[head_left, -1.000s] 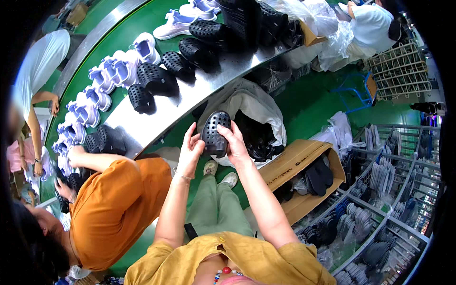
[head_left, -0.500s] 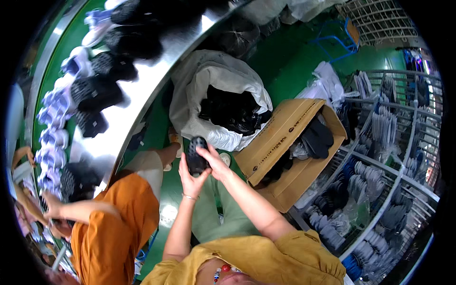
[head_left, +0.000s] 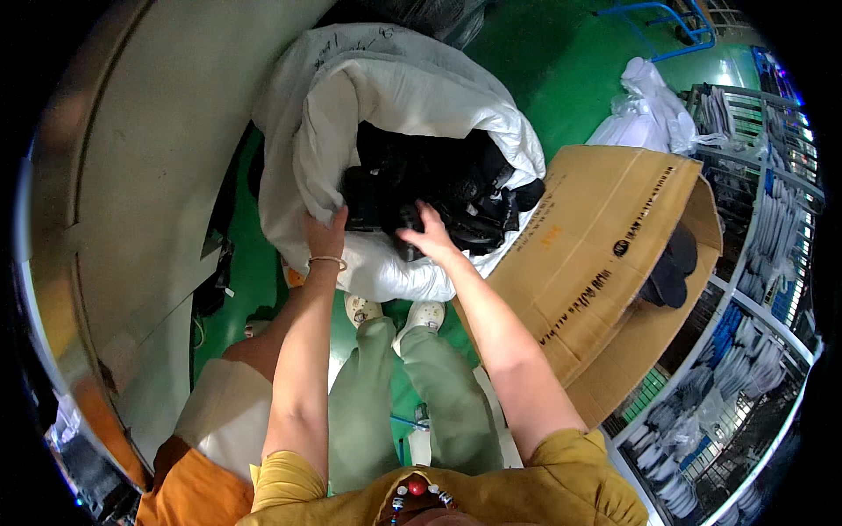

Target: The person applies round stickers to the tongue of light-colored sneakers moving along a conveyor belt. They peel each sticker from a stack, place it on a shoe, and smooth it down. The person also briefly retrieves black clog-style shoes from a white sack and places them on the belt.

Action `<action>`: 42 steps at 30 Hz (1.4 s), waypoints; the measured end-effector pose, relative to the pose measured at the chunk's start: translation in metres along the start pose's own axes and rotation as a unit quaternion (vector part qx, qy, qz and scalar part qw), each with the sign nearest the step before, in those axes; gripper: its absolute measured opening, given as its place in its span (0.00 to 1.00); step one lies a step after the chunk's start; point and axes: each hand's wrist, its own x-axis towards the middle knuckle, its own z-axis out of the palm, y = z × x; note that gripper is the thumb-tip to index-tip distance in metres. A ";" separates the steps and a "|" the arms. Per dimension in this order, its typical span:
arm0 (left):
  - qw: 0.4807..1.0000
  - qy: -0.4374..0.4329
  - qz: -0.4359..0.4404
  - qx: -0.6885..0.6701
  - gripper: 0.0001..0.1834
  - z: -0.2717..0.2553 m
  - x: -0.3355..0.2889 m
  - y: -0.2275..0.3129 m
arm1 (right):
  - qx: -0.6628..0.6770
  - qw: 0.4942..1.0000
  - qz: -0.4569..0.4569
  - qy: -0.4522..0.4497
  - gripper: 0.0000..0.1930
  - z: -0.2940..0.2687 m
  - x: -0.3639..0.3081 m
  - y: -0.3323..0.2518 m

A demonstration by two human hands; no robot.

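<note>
So the floor (head_left: 544, 88) here is shiny green, with a tall pale panel (head_left: 175, 175) running up the left side and a wire rack (head_left: 741, 298) stuffed with grey insoles (head_left: 776, 219) on the right. Blue metal frame (head_left: 658, 19) up top right, white plastic bundle (head_left: 647, 110) below it, someone in orange (head_left: 197, 491) at lower left.

Both arms reach forward, hands apart. The left hand (head_left: 324, 235) is on the near rim of the big white bag (head_left: 307, 123), fingers partly hidden, so can't tell how tightly it's gripping. The right hand (head_left: 431, 235) is over the opening, thumb and fingers around a dark shoe (head_left: 407, 219); too murky to tell if it's clamped.

The bag's packed with black shoes (head_left: 460, 180). Right beside it, a tilted cardboard box (head_left: 579, 254) has dark flat soles (head_left: 674, 272) inside.
</note>
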 end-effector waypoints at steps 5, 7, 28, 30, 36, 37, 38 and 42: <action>0.978 -0.101 -0.148 -0.106 0.35 -0.009 0.028 -0.033 | -0.250 0.968 0.018 -0.022 0.41 -0.009 0.011 -0.034; 0.938 -0.054 -0.217 -0.264 0.29 -0.051 0.010 0.000 | -0.170 0.950 -0.204 0.164 0.25 -0.028 0.028 -0.051; 0.916 -0.020 0.202 0.347 0.16 -0.013 0.085 0.060 | -0.552 0.764 -0.296 -0.155 0.20 -0.047 0.152 -0.193; 0.905 -0.019 0.199 0.376 0.16 -0.013 0.114 0.053 | -0.553 0.762 -0.289 -0.175 0.20 -0.082 0.148 -0.203; 0.881 -0.014 0.295 0.369 0.16 -0.069 0.104 0.078 | -0.382 0.810 -0.437 -0.084 0.21 -0.043 0.124 -0.176; 0.875 -0.009 0.311 0.372 0.16 -0.079 0.104 0.084 | -0.378 0.809 -0.443 -0.078 0.21 -0.014 0.126 -0.168; 0.869 -0.004 0.318 0.380 0.16 -0.088 0.104 0.087 | -0.383 0.808 -0.440 -0.082 0.21 0.017 0.130 -0.160; 0.850 0.006 0.345 0.397 0.16 -0.098 0.126 0.121 | -0.513 0.780 -0.332 -0.135 0.22 0.054 0.138 -0.151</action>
